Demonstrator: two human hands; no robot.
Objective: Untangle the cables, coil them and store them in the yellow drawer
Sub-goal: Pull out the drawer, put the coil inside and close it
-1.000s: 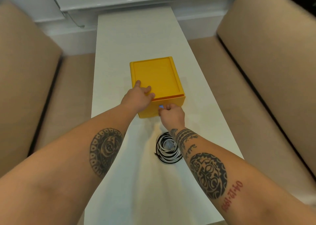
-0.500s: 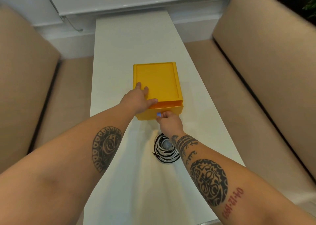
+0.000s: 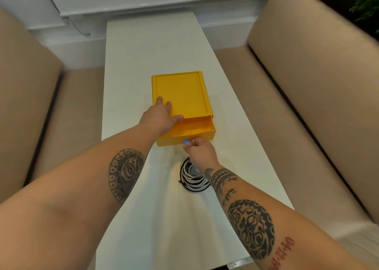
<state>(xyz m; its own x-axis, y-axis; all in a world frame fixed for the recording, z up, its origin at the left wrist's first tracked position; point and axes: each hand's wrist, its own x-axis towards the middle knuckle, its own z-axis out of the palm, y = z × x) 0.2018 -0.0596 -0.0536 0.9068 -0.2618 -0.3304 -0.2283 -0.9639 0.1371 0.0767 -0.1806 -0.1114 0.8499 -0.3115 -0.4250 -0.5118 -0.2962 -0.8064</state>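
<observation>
A yellow drawer box (image 3: pixel 182 93) stands in the middle of the narrow white table (image 3: pixel 147 48). Its drawer (image 3: pixel 194 129) is slid partly out toward me, and the part of its inside that shows is bare. My left hand (image 3: pixel 160 118) lies flat on the box's top near its front left corner. My right hand (image 3: pixel 198 148) pinches the front of the drawer at its lower edge. A coil of black and white cables (image 3: pixel 192 177) lies on the table just below my right wrist, partly hidden by it.
Beige padded benches run along both sides of the table, the left bench (image 3: pixel 26 105) and the right bench (image 3: pixel 307 75). A white wall ledge (image 3: pixel 143 1) with a thin cable closes the far end. Green leaves (image 3: pixel 367 1) show at the top right.
The drawer has slid further out of the yellow box toward me, pulled by my right hand. My left hand has stayed on the box's top.
</observation>
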